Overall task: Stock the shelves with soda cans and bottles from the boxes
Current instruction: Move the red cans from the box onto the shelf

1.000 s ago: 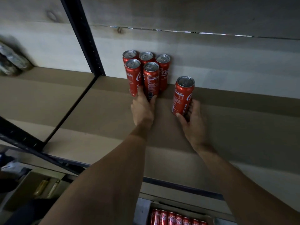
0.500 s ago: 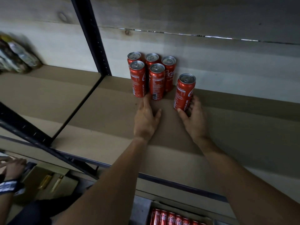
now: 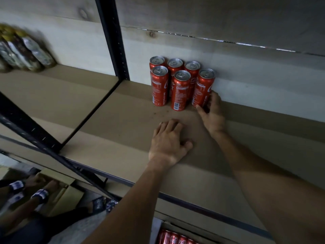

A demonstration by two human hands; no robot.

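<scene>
Several tall red soda cans point(image 3: 179, 88) stand upright in two rows at the back of the brown shelf board point(image 3: 123, 120), against the wooden wall. My right hand point(image 3: 212, 111) holds the rightmost front can point(image 3: 203, 88) low down, thumb in front and fingers behind it; the can touches its neighbours. My left hand point(image 3: 169, 141) lies on the shelf board in front of the cans, fingers loosely curled, holding nothing. A box of more red cans point(image 3: 175, 238) shows at the bottom edge, below the shelf.
A black metal upright point(image 3: 112, 37) and a sloping black brace point(image 3: 35, 134) divide the shelving. Blurred packaged goods point(image 3: 22, 51) sit on the left bay. Another person's hands with wristbands point(image 3: 29, 189) work at a cardboard box point(image 3: 65, 194) at lower left.
My right hand has slid its can left and back until it joined the front row. My left hand has pulled back from the cans toward the shelf's front. The view shifted.
</scene>
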